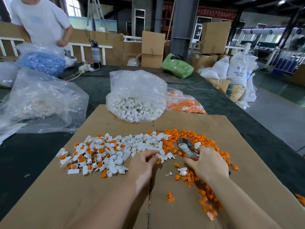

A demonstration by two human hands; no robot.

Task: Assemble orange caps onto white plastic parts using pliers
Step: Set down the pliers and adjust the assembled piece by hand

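A flattened cardboard sheet (99, 195) covers my side of the dark tabletop (231, 103). At its far edge sits a clear bag of white plastic parts (135, 103), with a bag of orange caps (184, 104) just beside it toward the right. Loose white parts (142, 142) and orange caps (179, 138) lie heaped across the sheet's middle. My right hand (208, 164) grips the pliers (187, 148) over the caps; my left hand (142, 162) pinches at a white part.
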